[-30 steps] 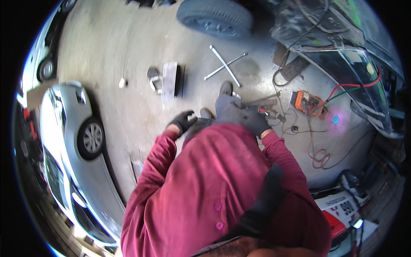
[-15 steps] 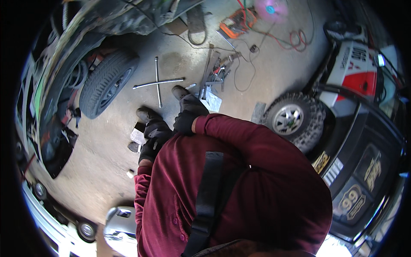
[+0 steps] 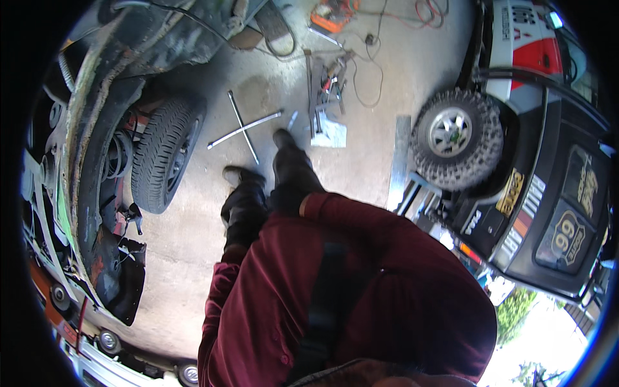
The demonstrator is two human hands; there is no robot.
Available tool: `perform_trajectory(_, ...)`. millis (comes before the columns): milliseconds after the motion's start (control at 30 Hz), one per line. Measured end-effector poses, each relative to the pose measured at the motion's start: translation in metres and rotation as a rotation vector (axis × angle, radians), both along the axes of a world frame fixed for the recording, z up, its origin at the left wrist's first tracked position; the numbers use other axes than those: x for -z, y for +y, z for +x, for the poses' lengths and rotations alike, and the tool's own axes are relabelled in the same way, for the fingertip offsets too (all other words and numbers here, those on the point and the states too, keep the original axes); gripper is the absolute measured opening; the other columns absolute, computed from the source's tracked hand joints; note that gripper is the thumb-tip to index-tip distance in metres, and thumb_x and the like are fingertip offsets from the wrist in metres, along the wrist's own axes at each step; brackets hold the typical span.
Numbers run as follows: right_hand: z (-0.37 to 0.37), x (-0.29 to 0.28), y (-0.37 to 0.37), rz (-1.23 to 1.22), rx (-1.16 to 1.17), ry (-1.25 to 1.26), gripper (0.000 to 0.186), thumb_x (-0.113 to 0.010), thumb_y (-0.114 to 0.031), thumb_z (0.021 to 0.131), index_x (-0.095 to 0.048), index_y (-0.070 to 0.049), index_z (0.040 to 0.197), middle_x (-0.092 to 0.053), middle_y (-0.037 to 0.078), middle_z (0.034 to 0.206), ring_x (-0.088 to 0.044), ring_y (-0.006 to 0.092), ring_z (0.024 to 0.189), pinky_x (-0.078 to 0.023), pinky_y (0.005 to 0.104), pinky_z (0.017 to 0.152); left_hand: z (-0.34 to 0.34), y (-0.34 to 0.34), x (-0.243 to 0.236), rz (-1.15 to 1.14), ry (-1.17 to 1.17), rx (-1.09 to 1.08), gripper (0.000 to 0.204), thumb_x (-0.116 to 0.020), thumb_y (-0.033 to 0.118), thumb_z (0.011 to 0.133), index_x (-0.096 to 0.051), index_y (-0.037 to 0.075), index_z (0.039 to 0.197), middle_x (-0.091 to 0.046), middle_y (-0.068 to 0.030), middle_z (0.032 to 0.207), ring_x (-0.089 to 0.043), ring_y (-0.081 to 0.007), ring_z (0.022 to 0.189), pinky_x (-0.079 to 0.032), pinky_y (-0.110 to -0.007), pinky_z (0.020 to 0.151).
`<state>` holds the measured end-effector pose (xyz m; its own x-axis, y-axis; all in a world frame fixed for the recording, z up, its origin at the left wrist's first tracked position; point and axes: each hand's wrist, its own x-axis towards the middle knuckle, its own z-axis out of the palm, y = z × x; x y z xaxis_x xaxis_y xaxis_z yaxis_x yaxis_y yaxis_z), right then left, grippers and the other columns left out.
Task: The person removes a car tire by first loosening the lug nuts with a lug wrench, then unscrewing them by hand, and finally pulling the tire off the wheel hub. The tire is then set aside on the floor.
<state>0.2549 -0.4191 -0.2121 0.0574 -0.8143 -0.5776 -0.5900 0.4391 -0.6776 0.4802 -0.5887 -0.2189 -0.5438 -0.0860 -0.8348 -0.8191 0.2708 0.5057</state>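
Wrench (image 3: 244,130) beyond left hand (image 3: 243,224) and right hand (image 3: 285,199) looks heavy, stiff, best gripped mid-bar; neither hand's finger spread is discernible.

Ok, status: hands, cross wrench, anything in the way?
Left hand and right hand low over legs, grip unclear. Cross wrench on floor beyond the shoes. Possible obstacles: wheel to its left, loose tools to its right.
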Motion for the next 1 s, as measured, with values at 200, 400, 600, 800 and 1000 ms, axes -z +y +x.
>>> perform_trajectory(200,-0.08,-0.049,-0.009,0.232,-0.027,-0.241,0.039,-0.073,-0.035,0.088,-0.074,-0.01,0.117,-0.076,0.019,0.111,-0.073,0.0374,0.106,-0.057,0.046,0.091,-0.011,0.051,0.001,0.059,-0.037,-0.131,0.038,-0.057,0.022,0.107,-0.062,0.007,0.142,-0.067,-0.0151,0.138,-0.063,-0.0263,0.127,-0.049,-0.038,0.109)
perform_trajectory(400,-0.126,-0.075,0.006,0.268,-0.086,-0.377,0.03,-0.073,-0.028,0.086,-0.077,-0.009,0.108,-0.077,0.015,0.11,-0.073,0.0326,0.103,-0.055,0.0427,0.091,0.016,0.099,-0.023,0.103,-0.091,-0.229,0.038,-0.057,0.021,0.107,-0.062,0.007,0.142,-0.067,-0.015,0.139,-0.063,-0.0266,0.127,-0.049,-0.038,0.109)
perform_trajectory(600,-0.101,-0.072,0.023,0.149,-0.115,-0.607,0.032,-0.071,-0.033,0.092,-0.076,-0.007,0.11,-0.077,0.014,0.11,-0.072,0.03,0.102,-0.054,0.042,0.092,0.044,0.121,-0.049,0.187,-0.11,-0.262,0.037,-0.057,0.02,0.107,-0.062,0.007,0.142,-0.067,-0.0149,0.139,-0.063,-0.0268,0.127,-0.049,-0.038,0.108)
perform_trajectory(800,-0.079,-0.045,0.018,0.227,-0.1,-0.676,0.024,-0.068,-0.025,0.094,-0.077,-0.006,0.107,-0.077,0.016,0.105,-0.072,0.0267,0.095,-0.055,0.0406,0.087,0.05,0.12,-0.037,0.448,-0.071,-0.273,0.037,-0.057,0.02,0.107,-0.062,0.007,0.142,-0.067,-0.0149,0.139,-0.064,-0.0271,0.127,-0.049,-0.037,0.108)
perform_trajectory(1000,-0.104,0.064,-0.039,-0.146,-0.11,0.134,0.029,-0.068,-0.031,0.09,-0.075,-0.008,0.105,-0.075,0.018,0.097,-0.073,0.0341,0.093,-0.055,0.0462,0.084,0.012,0.012,0.038,-0.059,0.089,-0.547,0.034,-0.058,0.016,0.107,-0.063,0.005,0.139,-0.069,-0.0139,0.134,-0.066,-0.0253,0.122,-0.05,-0.036,0.105)
